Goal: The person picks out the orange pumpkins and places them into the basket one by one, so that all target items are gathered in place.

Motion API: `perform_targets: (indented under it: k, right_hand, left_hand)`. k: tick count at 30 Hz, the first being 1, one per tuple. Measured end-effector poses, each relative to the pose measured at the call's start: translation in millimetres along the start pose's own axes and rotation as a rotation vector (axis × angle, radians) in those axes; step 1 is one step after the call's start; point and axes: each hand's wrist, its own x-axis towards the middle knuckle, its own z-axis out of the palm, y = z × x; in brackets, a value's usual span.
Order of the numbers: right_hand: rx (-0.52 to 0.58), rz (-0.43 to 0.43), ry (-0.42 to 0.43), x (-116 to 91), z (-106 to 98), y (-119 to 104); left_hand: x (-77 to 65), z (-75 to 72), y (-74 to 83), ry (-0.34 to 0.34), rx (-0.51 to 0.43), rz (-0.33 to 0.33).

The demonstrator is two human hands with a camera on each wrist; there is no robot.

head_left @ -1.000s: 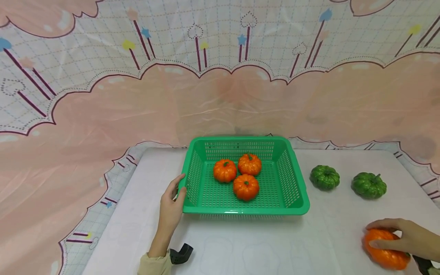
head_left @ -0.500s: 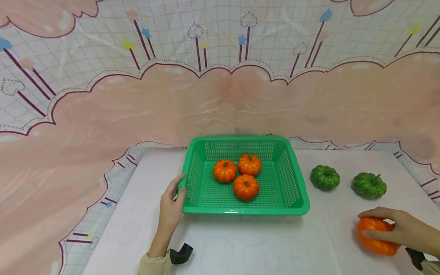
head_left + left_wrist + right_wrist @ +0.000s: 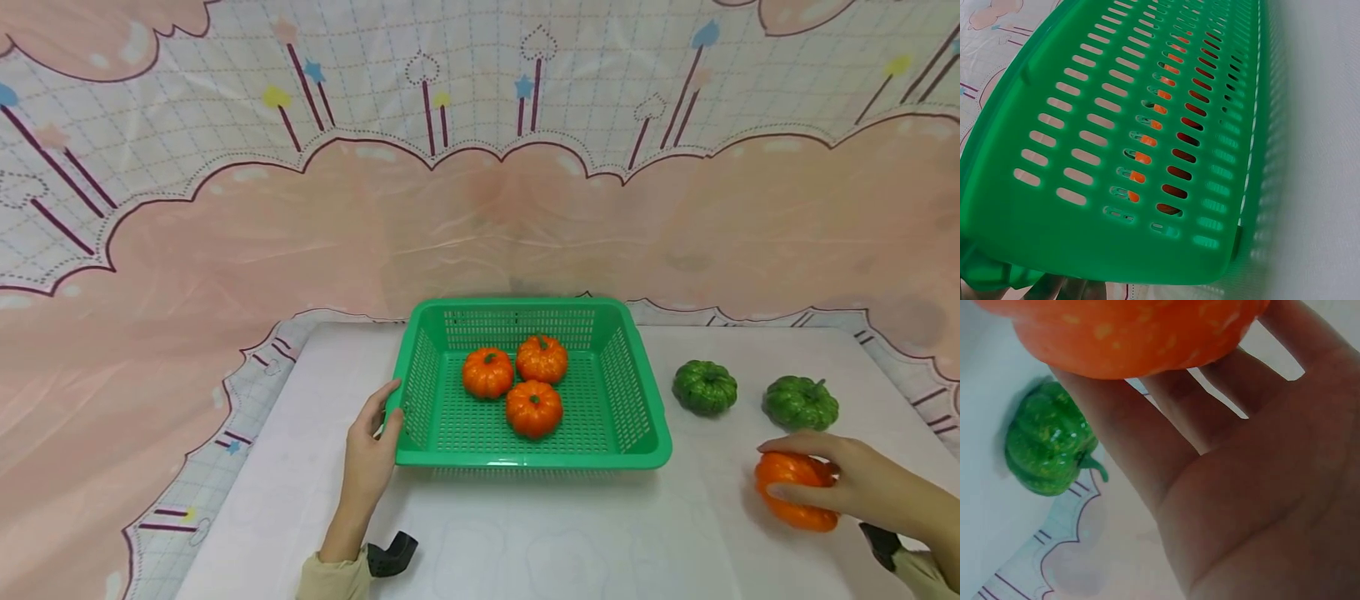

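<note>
A green plastic basket (image 3: 534,460) with slotted walls stands in the middle of the table, three small orange pumpkins (image 3: 534,410) inside it. My left hand (image 3: 369,454) holds the basket's left rim between thumb and fingers; in the left wrist view only fingertips (image 3: 1072,289) show under the basket's edge. At the right, my right hand (image 3: 840,477) grips a larger orange pumpkin (image 3: 795,492), thumb on the near side and fingers on the far side. The right wrist view shows this pumpkin (image 3: 1141,337) against the fingers, its upper part cut off by the frame.
Two green pumpkins lie right of the basket: one nearer it (image 3: 705,388), the other (image 3: 800,403) just beyond my right hand. Behind the white table (image 3: 480,550) hangs a patterned pink and white cloth (image 3: 480,217).
My right hand has moved left and away from me with the orange pumpkin in its grip. The left hand keeps its hold on the basket rim. The head view has shifted very slightly.
</note>
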Motion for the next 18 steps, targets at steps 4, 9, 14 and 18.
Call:
perform_targets:
  k: [4,9,14,18]
  right_hand:
    - [0.0,-0.033,0.028,1,-2,-6]
    - [0.01,-0.057,0.065,1,-3,-13]
    - [-0.025,-0.075,0.116,1,-3,-21]
    - [-0.041,-0.089,0.135,3,-3,-26]
  left_hand:
    - [-0.1,-1.4,1.7,-0.006,-0.009,-0.002]
    - [-0.2,-1.4,4.0,-0.015,-0.016,-0.004]
    - [-0.4,-1.2,4.1,-0.013,-0.013,-0.002]
    - [-0.7,-1.1,4.0,-0.011,-0.006,-0.001]
